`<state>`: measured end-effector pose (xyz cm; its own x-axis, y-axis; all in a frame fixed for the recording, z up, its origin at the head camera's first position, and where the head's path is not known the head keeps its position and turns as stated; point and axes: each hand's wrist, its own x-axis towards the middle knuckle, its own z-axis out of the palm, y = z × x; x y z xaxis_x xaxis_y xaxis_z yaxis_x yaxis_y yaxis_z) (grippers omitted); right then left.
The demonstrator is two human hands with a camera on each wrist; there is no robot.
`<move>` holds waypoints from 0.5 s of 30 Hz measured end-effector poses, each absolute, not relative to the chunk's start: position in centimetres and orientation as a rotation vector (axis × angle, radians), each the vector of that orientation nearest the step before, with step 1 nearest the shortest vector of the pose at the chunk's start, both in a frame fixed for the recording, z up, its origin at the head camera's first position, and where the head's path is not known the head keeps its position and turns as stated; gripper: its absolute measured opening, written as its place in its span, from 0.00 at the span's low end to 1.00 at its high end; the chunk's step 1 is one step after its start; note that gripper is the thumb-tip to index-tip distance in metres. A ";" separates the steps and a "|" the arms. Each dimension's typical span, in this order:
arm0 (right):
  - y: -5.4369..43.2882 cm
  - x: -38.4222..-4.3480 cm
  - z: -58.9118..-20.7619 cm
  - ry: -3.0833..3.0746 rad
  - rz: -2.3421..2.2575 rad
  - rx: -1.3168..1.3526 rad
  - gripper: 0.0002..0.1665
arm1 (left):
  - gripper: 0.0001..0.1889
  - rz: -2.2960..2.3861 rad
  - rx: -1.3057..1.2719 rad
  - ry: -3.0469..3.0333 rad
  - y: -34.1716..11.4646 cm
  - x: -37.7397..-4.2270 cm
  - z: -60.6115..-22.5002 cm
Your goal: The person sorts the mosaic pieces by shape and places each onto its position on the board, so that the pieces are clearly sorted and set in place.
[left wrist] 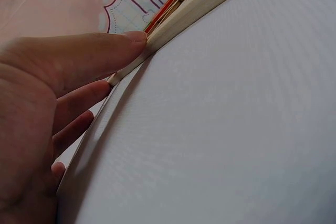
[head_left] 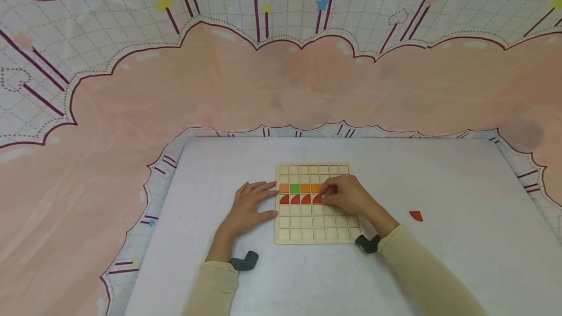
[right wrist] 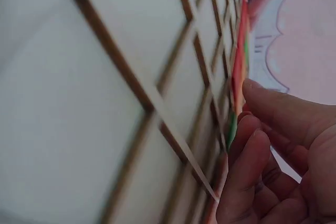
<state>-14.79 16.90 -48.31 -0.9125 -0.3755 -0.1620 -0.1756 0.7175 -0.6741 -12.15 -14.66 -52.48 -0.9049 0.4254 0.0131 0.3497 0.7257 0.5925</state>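
A pale wooden grid board lies on the white table. One of its rows holds orange squares and a green square; in the row below are several red quarter-circle pieces. My left hand rests beside the board with spread fingers, its thumb touching the left edge, as the left wrist view also shows. My right hand is over the right part of the board, fingers bent, thumb and fingertips at the end of the coloured rows. Whether a piece is pinched there is hidden.
A loose red quarter-circle piece lies on the table right of the board. A dark wrist device sits at the right wrist, another dark device at the left. A patterned pink cloth rises behind the white table.
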 end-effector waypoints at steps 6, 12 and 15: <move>18.7 -15.0 -47.1 2.606 -0.988 -0.378 0.09 | 0.30 0.924 0.628 2.805 -14.6 -12.1 -52.4; 21.3 -15.0 -46.1 2.517 -0.952 -0.378 0.09 | 0.30 0.925 0.626 2.812 -14.6 -12.1 -52.4; 22.7 -14.9 -45.8 2.495 -0.911 -0.419 0.09 | 0.30 0.921 0.633 2.825 -14.6 -12.1 -52.5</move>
<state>-14.95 22.73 -45.81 -0.8533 -0.4227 -0.3053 -0.1265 0.7358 -0.6653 -12.08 -14.58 -52.52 -0.9081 0.4178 0.0302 0.3553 0.7300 0.5838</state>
